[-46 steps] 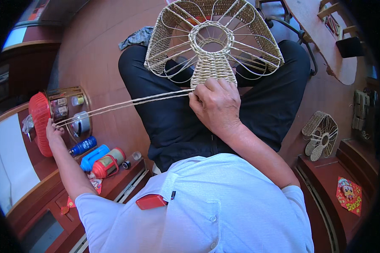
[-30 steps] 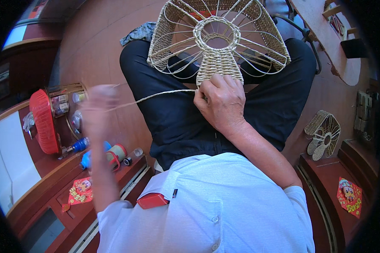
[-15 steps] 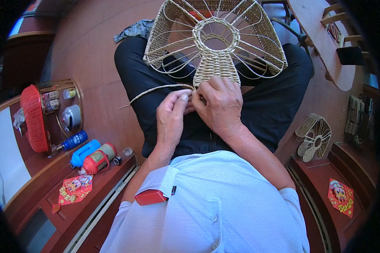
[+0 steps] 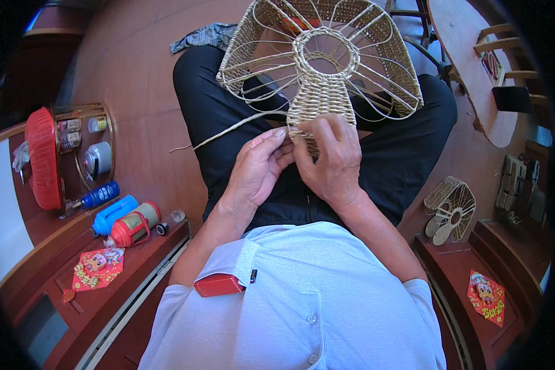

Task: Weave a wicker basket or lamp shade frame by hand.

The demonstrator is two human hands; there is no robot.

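Under the right hand (image 4: 333, 159), woven handle (image 4: 321, 102), left hand (image 4: 258, 168) at its edge

So the floor's reddish-brown tile (image 4: 142, 92) with thin joint lines. Easiest landmark is the big red ribbed plastic dome (image 4: 43, 160): just left of it there's a smooth white panel (image 4: 6, 209), above it something like a dark brown wooden cabinet (image 4: 31, 83) (too dim to be sure), and right beside it a low gold-rimmed rack (image 4: 80, 112). Below the dome runs a dark-red wooden bench (image 4: 139, 256). Way over to its right you've got a pinkish-tan tabletop (image 4: 459, 68) with a curved, chipped edge, and below that another dark-red wooden seat (image 4: 453, 265). Light's cool and kinda bluish.
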